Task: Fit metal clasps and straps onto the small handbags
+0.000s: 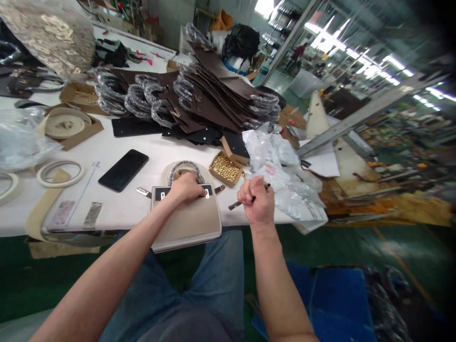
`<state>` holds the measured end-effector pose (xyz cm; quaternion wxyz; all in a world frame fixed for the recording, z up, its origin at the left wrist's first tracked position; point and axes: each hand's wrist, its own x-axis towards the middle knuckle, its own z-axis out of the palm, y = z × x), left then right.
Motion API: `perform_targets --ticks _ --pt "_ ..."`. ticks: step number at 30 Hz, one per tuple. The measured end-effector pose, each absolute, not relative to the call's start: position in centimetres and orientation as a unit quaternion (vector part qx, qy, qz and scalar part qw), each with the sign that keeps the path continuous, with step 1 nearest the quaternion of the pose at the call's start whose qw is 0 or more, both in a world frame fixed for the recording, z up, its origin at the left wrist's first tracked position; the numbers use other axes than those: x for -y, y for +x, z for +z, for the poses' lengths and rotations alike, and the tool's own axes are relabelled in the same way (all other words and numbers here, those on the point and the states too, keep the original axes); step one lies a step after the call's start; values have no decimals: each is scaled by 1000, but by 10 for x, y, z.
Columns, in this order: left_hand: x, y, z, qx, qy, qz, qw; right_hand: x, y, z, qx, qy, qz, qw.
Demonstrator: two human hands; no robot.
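Observation:
A beige handbag panel [188, 223] lies at the near edge of the white table [117, 209], partly overhanging my lap. My left hand [185, 187] presses on its top edge, beside a plastic-wrapped handle [185, 168]. My right hand [254, 202] is closed in a fist around a thin dark tool [237, 204], held just right of the panel above the table edge. A small cardboard box of gold studs [225, 168] sits just beyond both hands.
A black phone [123, 169] lies left of the panel. Tape rolls [60, 173] rest at far left. A big stack of brown bag panels with wrapped handles [210, 90] fills the table's back. Crumpled plastic bags [281, 175] lie to the right.

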<state>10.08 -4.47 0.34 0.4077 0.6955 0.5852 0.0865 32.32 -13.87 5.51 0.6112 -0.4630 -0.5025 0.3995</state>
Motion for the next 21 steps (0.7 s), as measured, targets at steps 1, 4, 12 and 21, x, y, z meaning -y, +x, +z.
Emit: perform_targets --ticks 1,4,12,21 --pt "45 100 3 -584 697 87 407 133 308 58 504 -463 394 614" --pt "46 98 2 -575 702 94 409 119 270 58 516 -472 338 629" --pt "50 96 5 -573 709 108 397 103 234 39 514 -507 278 633" --pt "52 97 5 -577 719 92 377 86 225 27 554 -523 253 596"
